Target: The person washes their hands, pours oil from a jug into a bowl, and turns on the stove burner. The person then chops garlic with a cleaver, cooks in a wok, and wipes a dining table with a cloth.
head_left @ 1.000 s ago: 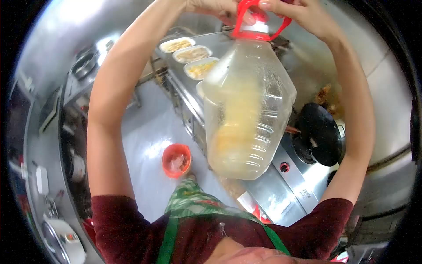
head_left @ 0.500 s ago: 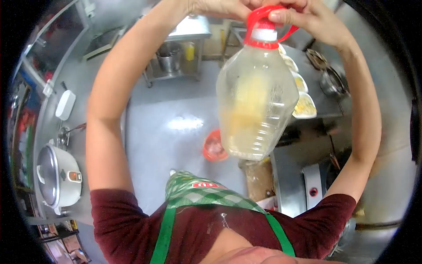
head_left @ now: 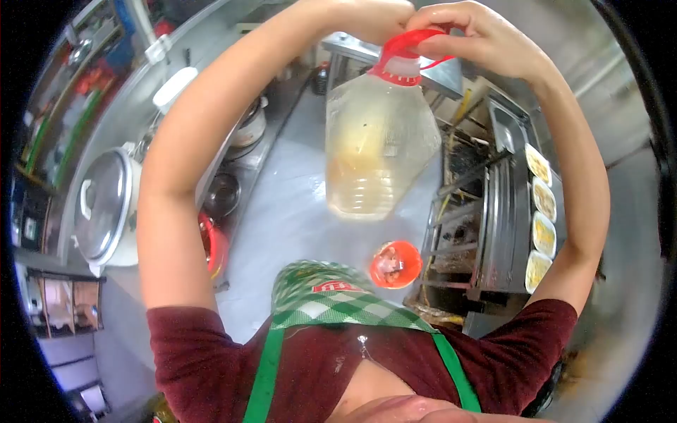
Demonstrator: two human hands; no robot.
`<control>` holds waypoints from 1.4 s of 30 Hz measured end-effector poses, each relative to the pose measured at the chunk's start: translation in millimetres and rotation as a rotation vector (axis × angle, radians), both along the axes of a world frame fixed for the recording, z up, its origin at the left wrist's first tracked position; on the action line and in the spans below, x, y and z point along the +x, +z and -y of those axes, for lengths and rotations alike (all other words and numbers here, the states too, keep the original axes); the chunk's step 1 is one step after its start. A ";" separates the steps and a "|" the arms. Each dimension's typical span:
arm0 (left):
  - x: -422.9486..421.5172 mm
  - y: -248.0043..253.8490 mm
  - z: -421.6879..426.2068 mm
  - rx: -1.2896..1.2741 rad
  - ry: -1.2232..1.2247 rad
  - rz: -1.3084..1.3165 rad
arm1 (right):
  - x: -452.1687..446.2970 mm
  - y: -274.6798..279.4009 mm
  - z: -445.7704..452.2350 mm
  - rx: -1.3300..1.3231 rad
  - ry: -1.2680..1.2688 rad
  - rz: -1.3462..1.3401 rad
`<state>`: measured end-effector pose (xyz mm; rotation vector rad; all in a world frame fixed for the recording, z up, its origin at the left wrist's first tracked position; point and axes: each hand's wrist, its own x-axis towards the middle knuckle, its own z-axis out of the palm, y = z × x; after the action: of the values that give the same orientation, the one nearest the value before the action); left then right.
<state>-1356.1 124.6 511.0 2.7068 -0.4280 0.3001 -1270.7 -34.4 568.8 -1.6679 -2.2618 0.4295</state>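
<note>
A large clear plastic jug with a red handle and collar hangs in front of me, slightly tilted. A yellowish area shows through its walls. My right hand grips the red handle between thumb and fingers. Beside it, my left hand is bent in at the jug's neck, fingers curled there and mostly hidden. The jug is held up above the floor.
An orange-red bucket with pinkish contents stands on the floor. Several white trays of food line the counter at right, beside metal racks. A big lidded white cooker sits at left.
The view has swung to the right, so the floor bucket and the food trays sit elsewhere in it. The jug, still in my hands, appears a little further left and higher.
</note>
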 end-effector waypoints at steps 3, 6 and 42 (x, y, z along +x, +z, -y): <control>-27.6 -14.5 -39.9 -0.222 0.331 -0.282 | 0.5 -9.7 -43.0 0.014 0.076 0.101; -40.7 -19.2 -66.3 -0.338 0.204 -0.245 | 21.5 -19.7 -84.2 -0.030 0.129 0.075; 244.4 -94.7 -379.7 -0.235 0.058 -0.084 | 302.1 -79.7 -403.8 -0.246 0.131 -0.025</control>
<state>-1111.7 504.3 416.2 2.4941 -0.2720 0.2360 -968.5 369.4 489.1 -1.6166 -2.3883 0.7838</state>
